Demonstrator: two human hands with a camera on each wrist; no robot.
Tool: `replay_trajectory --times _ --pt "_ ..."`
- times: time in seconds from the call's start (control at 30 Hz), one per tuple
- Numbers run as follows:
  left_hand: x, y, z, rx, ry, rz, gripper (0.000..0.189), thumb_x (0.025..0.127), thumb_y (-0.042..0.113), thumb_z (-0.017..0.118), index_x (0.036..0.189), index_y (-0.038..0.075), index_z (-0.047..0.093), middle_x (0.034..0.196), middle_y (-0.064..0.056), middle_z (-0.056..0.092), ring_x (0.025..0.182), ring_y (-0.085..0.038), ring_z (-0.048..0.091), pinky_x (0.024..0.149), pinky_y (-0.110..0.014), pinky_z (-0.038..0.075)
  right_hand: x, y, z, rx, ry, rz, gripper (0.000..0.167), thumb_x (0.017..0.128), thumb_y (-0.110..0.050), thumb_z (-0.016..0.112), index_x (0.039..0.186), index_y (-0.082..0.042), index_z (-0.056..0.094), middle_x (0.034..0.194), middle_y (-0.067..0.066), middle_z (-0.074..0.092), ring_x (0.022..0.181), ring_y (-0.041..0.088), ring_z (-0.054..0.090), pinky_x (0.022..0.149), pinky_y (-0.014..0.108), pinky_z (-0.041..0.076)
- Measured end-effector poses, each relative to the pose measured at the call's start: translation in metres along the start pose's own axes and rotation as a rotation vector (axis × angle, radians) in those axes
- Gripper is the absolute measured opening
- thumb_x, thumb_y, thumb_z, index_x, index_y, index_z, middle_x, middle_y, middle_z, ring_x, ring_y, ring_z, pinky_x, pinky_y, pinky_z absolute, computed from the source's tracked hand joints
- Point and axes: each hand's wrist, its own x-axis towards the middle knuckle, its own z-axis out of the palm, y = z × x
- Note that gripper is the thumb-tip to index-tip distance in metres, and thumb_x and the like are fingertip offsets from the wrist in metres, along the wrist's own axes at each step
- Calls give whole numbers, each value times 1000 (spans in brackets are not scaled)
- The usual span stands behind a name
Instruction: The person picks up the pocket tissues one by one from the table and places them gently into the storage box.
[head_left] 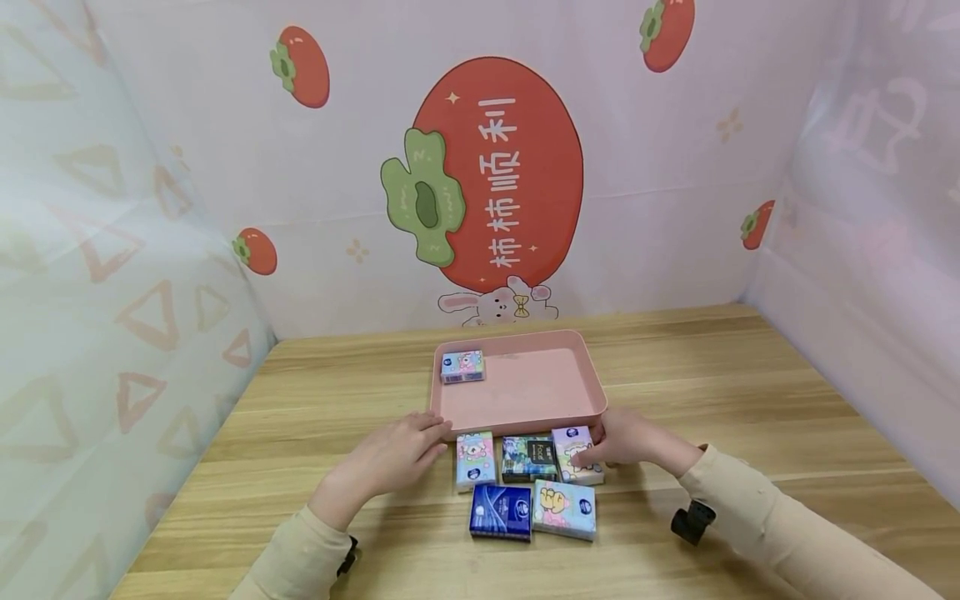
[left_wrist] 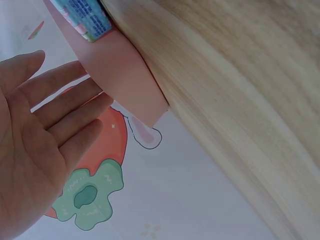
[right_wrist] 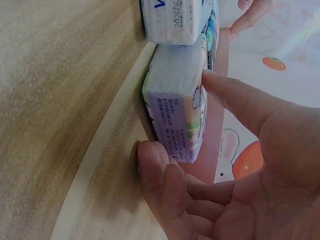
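Note:
My right hand [head_left: 626, 435] is at a pale purple tissue pack [head_left: 573, 442] in front of the pink tray [head_left: 532, 387]. In the right wrist view, the thumb lies on the pack's printed face and the curled fingers come round its purple end. My left hand [head_left: 393, 450] has its fingers extended, with the fingertips touching the tray's near left corner. Beside the purple pack lie a dark patterned tissue pack [head_left: 521, 457] and a pink-and-blue one [head_left: 474, 467]. Closer to me are a dark blue tissue pack [head_left: 501, 512] and a light blue one [head_left: 564, 510].
Inside the tray, at its far left, sits a blue-and-pink tissue pack [head_left: 462, 366]. The wooden table [head_left: 337, 375] meets a printed cloth backdrop [head_left: 637, 233] behind the tray. Similar cloth hangs along both sides.

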Motion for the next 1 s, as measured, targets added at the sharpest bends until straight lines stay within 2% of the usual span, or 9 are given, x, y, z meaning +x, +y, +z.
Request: replay_trajectory --times 0.2,0.4,0.7,0.83,1.0 --pt "0 0 0 0 3 4 37 96 28 54 126 6 61 128 -13 60 120 -30 56 102 -46 47 0 -1 2 15 -7 67 35 73 -34 81 63 -12 56 52 0 55 46 10 41 46 21 27" --pt "-1 0 0 -2 7 10 38 96 29 54 126 6 61 128 -14 60 119 -30 57 102 -46 47 2 -2 3 59 -14 117 28 74 -29 81 69 -10 60 57 -1 59 52 12 48 49 21 36" --pt "-1 -1 0 5 6 11 38 96 29 54 126 6 61 128 -14 60 119 -30 57 102 -46 47 2 -1 5 122 -7 121 24 74 -24 81 78 -8 65 58 -3 59 51 10 45 48 21 37" --pt "0 -1 1 6 7 12 38 96 30 53 126 7 61 129 -13 60 120 -30 56 102 -46 47 2 0 5 152 -9 133 23 74 -22 81 81 -6 66 63 -3 63 54 10 51 51 23 46" --pt "0 -1 1 -5 -1 4 38 97 29 53 126 6 60 129 -14 60 120 -30 56 102 -47 46 0 1 4 161 4 147 24 74 -22 80 76 -4 65 70 -1 67 61 10 59 56 26 55"
